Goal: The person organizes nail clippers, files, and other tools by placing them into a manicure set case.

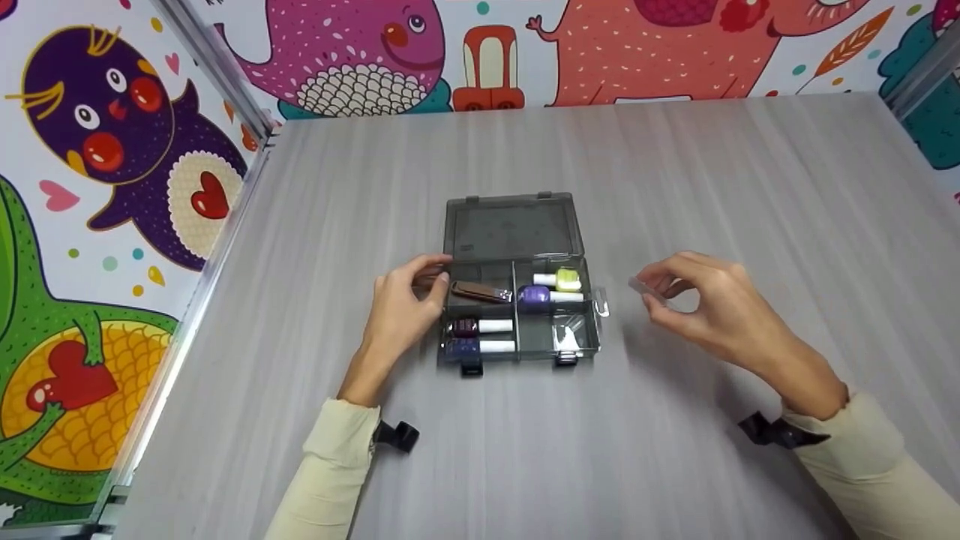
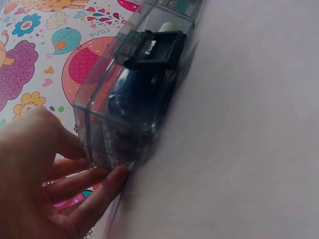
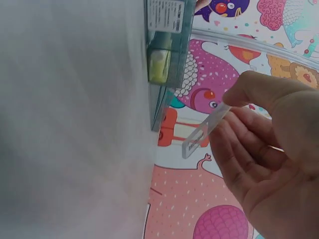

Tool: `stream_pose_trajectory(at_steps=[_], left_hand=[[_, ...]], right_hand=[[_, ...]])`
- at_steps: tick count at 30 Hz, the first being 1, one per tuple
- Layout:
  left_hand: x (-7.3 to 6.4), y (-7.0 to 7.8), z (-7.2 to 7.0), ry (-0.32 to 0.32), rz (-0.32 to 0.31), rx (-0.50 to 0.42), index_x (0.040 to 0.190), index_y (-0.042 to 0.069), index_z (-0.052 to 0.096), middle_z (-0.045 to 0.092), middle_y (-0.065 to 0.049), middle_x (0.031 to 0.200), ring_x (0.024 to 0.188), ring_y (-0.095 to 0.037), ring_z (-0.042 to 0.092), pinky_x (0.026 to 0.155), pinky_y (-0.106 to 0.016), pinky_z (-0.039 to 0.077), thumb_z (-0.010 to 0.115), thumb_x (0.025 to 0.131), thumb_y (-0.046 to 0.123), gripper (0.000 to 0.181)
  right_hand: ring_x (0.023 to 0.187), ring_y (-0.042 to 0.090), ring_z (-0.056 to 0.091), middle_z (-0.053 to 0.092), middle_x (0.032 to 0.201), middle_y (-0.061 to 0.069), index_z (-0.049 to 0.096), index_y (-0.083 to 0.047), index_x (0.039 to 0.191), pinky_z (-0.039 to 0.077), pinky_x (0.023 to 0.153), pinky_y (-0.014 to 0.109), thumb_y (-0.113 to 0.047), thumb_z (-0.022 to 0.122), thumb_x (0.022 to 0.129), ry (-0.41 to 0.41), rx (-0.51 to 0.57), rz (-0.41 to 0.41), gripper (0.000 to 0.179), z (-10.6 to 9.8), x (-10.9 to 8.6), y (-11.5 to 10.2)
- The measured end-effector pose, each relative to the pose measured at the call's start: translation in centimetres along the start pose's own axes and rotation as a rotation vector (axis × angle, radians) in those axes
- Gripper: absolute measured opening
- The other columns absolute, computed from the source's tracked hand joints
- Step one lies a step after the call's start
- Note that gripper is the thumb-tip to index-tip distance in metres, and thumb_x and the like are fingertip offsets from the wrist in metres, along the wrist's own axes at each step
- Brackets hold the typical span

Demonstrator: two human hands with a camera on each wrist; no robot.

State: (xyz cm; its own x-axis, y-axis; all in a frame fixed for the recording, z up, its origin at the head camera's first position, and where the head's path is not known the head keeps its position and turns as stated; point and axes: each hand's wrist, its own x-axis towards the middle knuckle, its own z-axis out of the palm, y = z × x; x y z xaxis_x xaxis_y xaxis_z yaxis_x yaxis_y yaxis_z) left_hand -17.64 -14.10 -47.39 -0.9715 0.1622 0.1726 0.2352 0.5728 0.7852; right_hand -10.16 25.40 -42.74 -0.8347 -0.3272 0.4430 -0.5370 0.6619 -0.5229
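Whitish, a flat strip [image 3: 203,132] juts from the right grip [image 1: 724,313].

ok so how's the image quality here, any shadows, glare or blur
Head view: fairly clear, soft shadows on the table near the right hand; left wrist view: soft focus, pale highlights on the see-through box; right wrist view: the tabletop blurs into smooth grey, marks on the clear strip too small to read.
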Motion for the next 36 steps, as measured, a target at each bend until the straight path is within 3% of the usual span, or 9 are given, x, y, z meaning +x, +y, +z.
stream_pose_trajectory(at_steps=[17, 27, 36], left_hand=[[0.1, -0.1, -0.1, 0.002, -0.002, 0.005, 0.132, 0.013, 0.077, 0.083, -0.005, 0.118, 0.108, -0.019, 0.079, 0.101, -0.039, 0.062, 0.067, 0.103, 0.017, 0.031], [0.0, -0.1, 0.0, 0.007, -0.007, 0.001, 0.131, 0.014, 0.078, 0.083, -0.003, 0.116, 0.107, -0.017, 0.079, 0.102, -0.039, 0.061, 0.068, 0.102, 0.017, 0.030], [0.0, 0.0, 0.1, 0.006, 0.005, 0.012, 0.131, 0.013, 0.078, 0.083, -0.004, 0.116, 0.107, -0.017, 0.079, 0.099, -0.038, 0.063, 0.067, 0.103, 0.017, 0.031]], right_hand=[[0.087, 0.015, 0.077, 0.080, 0.104, 0.001, 0.079, -0.004, 0.109, 0.061, 0.082, 0.016, 0.010, 0.083, 0.084, -0.016, 0.156, -0.092, 0.029, 3.7, 1.9, -2.5], [0.085, 0.015, 0.077, 0.079, 0.100, 0.005, 0.078, -0.002, 0.109, 0.066, 0.076, 0.026, 0.006, 0.083, 0.086, -0.080, 0.166, -0.202, 0.025, 5.9, 2.9, -3.1], [0.082, 0.016, 0.075, 0.077, 0.097, 0.007, 0.079, -0.001, 0.107, 0.065, 0.071, 0.024, 0.009, 0.083, 0.084, -0.073, 0.154, -0.266, 0.026, 7.2, 3.5, -3.5]])
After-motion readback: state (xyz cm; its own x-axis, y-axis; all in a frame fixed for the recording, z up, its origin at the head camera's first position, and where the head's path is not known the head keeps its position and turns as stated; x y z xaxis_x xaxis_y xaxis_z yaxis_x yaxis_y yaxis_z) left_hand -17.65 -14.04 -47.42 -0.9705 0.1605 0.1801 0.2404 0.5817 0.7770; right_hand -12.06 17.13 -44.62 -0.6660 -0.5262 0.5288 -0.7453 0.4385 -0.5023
